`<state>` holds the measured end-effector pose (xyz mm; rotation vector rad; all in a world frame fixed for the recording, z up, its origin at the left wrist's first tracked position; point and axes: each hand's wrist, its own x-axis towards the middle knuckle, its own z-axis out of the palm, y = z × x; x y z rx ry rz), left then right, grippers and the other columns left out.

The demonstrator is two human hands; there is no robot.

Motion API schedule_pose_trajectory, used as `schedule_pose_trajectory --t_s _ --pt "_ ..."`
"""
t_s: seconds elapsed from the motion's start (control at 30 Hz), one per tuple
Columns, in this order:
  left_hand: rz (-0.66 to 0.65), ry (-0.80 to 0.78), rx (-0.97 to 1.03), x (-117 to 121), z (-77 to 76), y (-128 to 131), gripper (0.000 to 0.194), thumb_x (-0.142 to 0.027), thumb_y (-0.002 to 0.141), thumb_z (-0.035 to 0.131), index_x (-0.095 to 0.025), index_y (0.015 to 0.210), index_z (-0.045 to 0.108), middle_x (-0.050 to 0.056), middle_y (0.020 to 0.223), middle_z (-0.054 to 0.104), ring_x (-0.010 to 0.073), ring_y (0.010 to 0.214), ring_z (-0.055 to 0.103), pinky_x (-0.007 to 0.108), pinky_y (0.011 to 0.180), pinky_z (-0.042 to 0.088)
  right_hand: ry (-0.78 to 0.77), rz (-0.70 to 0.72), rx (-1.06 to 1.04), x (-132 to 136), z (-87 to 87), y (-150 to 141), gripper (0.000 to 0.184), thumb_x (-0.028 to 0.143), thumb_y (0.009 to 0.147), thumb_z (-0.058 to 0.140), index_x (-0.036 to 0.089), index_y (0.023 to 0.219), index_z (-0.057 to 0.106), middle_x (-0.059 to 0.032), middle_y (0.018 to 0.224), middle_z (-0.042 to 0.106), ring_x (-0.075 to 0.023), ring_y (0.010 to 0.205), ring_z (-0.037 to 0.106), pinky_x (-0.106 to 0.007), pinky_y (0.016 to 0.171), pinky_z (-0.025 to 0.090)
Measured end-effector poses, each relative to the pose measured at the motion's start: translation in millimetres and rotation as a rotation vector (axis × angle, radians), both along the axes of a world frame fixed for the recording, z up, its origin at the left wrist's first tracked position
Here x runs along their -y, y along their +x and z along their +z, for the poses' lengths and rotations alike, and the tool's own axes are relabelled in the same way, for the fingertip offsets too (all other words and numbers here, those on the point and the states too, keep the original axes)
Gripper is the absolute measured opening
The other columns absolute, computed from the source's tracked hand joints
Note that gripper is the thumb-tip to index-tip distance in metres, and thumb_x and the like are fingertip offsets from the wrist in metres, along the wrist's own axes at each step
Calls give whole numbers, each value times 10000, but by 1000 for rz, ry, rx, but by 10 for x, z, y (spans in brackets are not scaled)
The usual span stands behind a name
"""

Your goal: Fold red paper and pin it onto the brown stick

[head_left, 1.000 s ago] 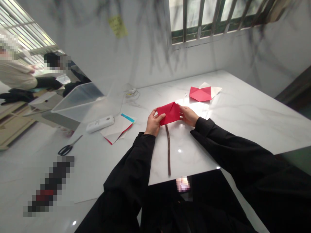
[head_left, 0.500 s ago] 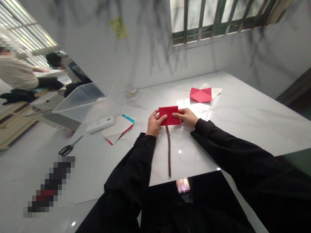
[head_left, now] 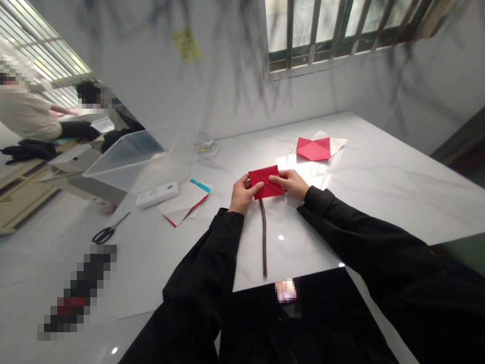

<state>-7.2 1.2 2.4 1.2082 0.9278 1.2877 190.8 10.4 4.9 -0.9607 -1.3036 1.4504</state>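
In the middle of the frame, my left hand (head_left: 241, 196) and my right hand (head_left: 295, 183) pinch the red paper (head_left: 269, 189) at its two sides, thumbs on the front. I think both thumbs should press evenly, so the fold lies flat.

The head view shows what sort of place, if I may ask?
Probably a craft room or shared workroom: held red paper, scissors on a marble-patterned table, and two people in the background.
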Motion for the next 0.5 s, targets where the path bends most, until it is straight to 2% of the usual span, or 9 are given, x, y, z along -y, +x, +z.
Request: schedule_pose_trajectory --t_s 0.17,0.5 --pt "-17 -15 3 -11 -1 -5 662 -400 626 984 -137 1170 712 98 1000 815 237 853 775 401 873 643 26 21 -6 -28 -44 1 504 557 702 907 140 961 791 -82 881 804 -180 709 701 -253 567 507" --pt "-37 -33 28 -5 2 -5 642 -383 614 992 -128 1149 743 108 1008 821 243 854 780 398 881 639 36 0 12 0 -18 13 506 550 697 906 133 962 798 -83 875 804 -172 684 686 -245 534 488"
